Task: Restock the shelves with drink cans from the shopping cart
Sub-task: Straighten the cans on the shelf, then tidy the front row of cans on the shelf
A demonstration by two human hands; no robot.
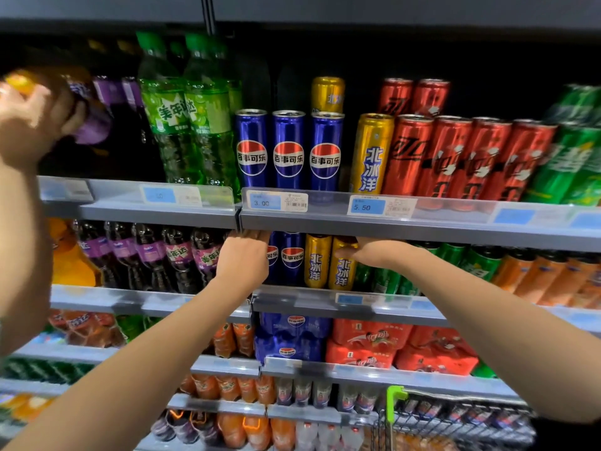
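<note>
A tall refrigerated display fills the view, its grey shelves stacked one above another, each with a clear plastic price strip along the front edge. The upper shelf (390, 222) carries green bottles (188, 125) at left, then three blue cans (287, 151) in a row, a yellow can (372, 154) beside them, a run of red cans (468, 157) and green cans at the far right. Blue price tags reading 3.00 (265, 201) and 5.50 (367, 206) sit under the blue and yellow cans.

On the second shelf (325, 297) stand dark bottles with purple labels (156, 255) at left, blue cans, two yellow cans (328, 262), then green and orange cans to the right. Both hands reach into this shelf, apart from each other. The left hand (242, 258) is at the blue cans (289, 258), its fingers hidden behind the upper shelf's edge, so whether it grips a can is unclear. The right hand (374, 253) lies against the top of the right yellow can; whether its fingers, also out of sight, close on the can cannot be told.

Lower shelves hold blue and red multipacks (367, 346) and more bottles. At bottom right the wire shopping cart (455, 421) with a green corner piece holds cans. At far left another person's hand (29, 122) holds a purple-labelled bottle (81, 102) tilted near the upper shelf.
</note>
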